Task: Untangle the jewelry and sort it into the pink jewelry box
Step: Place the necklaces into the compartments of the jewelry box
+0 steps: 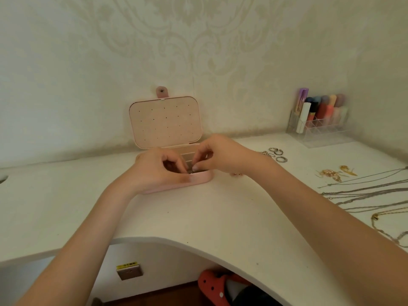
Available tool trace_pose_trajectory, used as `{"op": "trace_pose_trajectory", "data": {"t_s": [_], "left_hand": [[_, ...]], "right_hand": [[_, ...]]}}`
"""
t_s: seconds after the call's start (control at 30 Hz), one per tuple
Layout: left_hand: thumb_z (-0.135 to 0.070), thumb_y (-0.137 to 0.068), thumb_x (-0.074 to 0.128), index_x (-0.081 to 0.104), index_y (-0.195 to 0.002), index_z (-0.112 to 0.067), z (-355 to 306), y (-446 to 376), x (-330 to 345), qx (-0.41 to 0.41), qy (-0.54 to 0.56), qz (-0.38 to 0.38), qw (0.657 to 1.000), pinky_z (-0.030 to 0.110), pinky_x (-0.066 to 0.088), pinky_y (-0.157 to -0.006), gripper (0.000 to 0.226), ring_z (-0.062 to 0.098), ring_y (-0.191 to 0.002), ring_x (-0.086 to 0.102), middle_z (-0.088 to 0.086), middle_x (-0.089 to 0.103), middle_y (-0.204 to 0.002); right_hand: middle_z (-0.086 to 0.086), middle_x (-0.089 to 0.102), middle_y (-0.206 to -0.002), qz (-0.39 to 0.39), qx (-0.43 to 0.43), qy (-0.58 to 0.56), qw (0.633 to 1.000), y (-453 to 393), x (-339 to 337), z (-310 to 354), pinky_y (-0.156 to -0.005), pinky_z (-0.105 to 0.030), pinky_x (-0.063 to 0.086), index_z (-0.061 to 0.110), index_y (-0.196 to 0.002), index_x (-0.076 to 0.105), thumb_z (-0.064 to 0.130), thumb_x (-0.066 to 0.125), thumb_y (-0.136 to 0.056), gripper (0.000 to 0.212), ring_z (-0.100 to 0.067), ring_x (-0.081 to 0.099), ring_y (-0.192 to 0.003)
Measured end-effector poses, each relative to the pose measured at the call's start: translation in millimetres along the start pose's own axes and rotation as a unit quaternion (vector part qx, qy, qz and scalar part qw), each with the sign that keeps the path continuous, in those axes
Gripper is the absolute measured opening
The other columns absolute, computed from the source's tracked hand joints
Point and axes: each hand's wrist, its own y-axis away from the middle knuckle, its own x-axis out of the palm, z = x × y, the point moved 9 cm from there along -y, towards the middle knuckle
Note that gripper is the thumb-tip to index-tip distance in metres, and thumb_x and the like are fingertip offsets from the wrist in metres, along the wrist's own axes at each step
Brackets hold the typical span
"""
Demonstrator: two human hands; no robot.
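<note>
The pink jewelry box stands open on the white desk, its lid upright against the wall. Both hands are over the box's tray. My left hand has curled fingers and a thumb lying along the box's front rim. My right hand pinches a small dark metal piece just inside the front rim; the left fingertips meet it too. Silver rings, gold earrings and several chains lie on the desk to the right.
A clear organiser with lipsticks and tubes stands at the back right against the wall. The desk's curved front edge cuts in below my arms. A red slipper shows under the desk.
</note>
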Motion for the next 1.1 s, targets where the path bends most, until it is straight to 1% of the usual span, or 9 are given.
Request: {"op": "trace_pose_trajectory", "data": {"t_s": [0.07, 0.17, 0.3, 0.47, 0.6, 0.77, 0.9, 1.0, 1.1], "left_hand": [[-0.060, -0.039, 0.071, 0.068, -0.055, -0.036, -1.3, 3.5, 1.0, -0.006, -0.015, 0.006, 1.000, 0.043, 0.049, -0.090, 0.028, 0.013, -0.083, 0.066, -0.017, 0.070, -0.076], [-0.058, -0.040, 0.072, 0.067, -0.052, -0.038, -7.0, 14.0, 6.6, -0.001, -0.013, 0.018, 1.000, 0.045, 0.049, -0.091, 0.024, 0.006, -0.077, 0.065, -0.019, 0.069, -0.074], [-0.057, -0.040, 0.072, 0.065, -0.049, -0.039, -24.4, 32.8, 17.3, 0.013, 0.005, 0.023, 1.000, 0.042, 0.049, -0.090, 0.021, 0.003, -0.073, 0.064, -0.018, 0.068, -0.073], [-0.059, -0.041, 0.072, 0.066, -0.050, -0.039, -48.8, 54.7, 34.1, 0.035, 0.007, 0.046, 0.998, 0.039, 0.048, -0.091, 0.022, -0.002, -0.074, 0.063, -0.020, 0.068, -0.074], [-0.058, -0.042, 0.072, 0.067, -0.051, -0.037, -65.9, 70.1, 44.5, 0.045, 0.015, 0.059, 0.997, 0.029, 0.046, -0.086, 0.024, -0.003, -0.073, 0.063, -0.019, 0.069, -0.075], [-0.061, -0.043, 0.071, 0.067, -0.054, -0.038, -73.0, 77.7, 53.0, 0.049, -0.005, 0.068, 0.996, 0.040, 0.047, -0.092, 0.026, 0.000, -0.078, 0.063, -0.021, 0.068, -0.075], [-0.069, -0.050, 0.069, 0.066, -0.071, -0.032, -77.3, 72.9, 46.4, 0.037, 0.048, 0.051, 0.997, 0.036, 0.046, -0.068, 0.042, 0.001, -0.061, 0.055, -0.018, 0.063, -0.065], [-0.054, -0.069, 0.068, 0.061, -0.075, -0.022, -101.5, 61.7, 38.2, 0.066, 0.111, -0.033, 0.991, 0.023, 0.042, -0.062, 0.033, -0.001, -0.055, 0.048, -0.015, 0.056, -0.061], [-0.021, -0.081, 0.069, 0.057, -0.074, -0.018, -142.9, 40.4, 52.7, 0.120, 0.142, -0.082, 0.979, 0.017, 0.037, -0.058, 0.015, 0.002, -0.056, 0.047, -0.009, 0.056, -0.065]], "right_hand": [[0.006, 0.053, -0.057, 0.000, 0.008, 0.004, 1.000, 6.3, -2.2, 2.4, -0.042, -0.010, 0.031, 0.008, -0.082, 0.072, 0.023, 0.068, -0.085, 0.016, 0.001, 0.044, -0.041], [0.002, 0.061, -0.066, 0.018, 0.005, 0.023, 1.000, 21.4, 0.7, 6.1, -0.052, -0.013, 0.034, 0.008, -0.085, 0.076, 0.019, 0.069, -0.084, 0.013, -0.002, 0.046, -0.055], [0.017, 0.054, -0.065, 0.016, 0.007, 0.057, 0.998, 52.7, 2.2, 10.3, -0.056, -0.004, 0.036, 0.014, -0.091, 0.076, 0.015, 0.068, -0.083, 0.011, 0.002, 0.047, -0.061], [0.020, 0.053, -0.067, 0.002, 0.018, 0.063, 0.998, 95.7, -3.3, 12.9, -0.057, -0.002, 0.034, 0.019, -0.092, 0.075, 0.020, 0.068, -0.085, 0.011, 0.003, 0.047, -0.064], [0.008, 0.065, -0.077, -0.004, 0.013, 0.045, 0.999, 120.1, -2.6, 12.4, -0.059, -0.010, 0.036, 0.019, -0.089, 0.076, 0.021, 0.068, -0.084, 0.009, -0.001, 0.050, -0.068], [0.007, 0.068, -0.079, -0.030, 0.014, 0.013, 0.999, 136.0, -5.4, 7.0, -0.062, -0.011, 0.037, 0.019, -0.084, 0.075, 0.021, 0.071, -0.081, 0.006, 0.001, 0.051, -0.068], [0.004, 0.070, -0.083, -0.054, 0.013, -0.068, 0.996, 148.4, -18.3, 6.0, -0.070, -0.015, 0.046, 0.016, -0.087, 0.075, 0.019, 0.073, -0.080, 0.008, -0.004, 0.061, -0.076], [0.004, 0.072, -0.096, -0.097, 0.049, -0.123, 0.986, 171.8, -61.2, -19.3, -0.081, -0.020, 0.051, 0.018, -0.099, 0.072, 0.024, 0.063, -0.088, 0.015, -0.008, 0.066, -0.089], [0.002, 0.070, -0.103, -0.208, 0.141, -0.039, 0.967, 197.3, -127.6, -83.0, -0.090, -0.026, 0.049, 0.016, -0.103, 0.069, 0.018, 0.056, -0.093, 0.017, -0.013, 0.064, -0.098]]}}
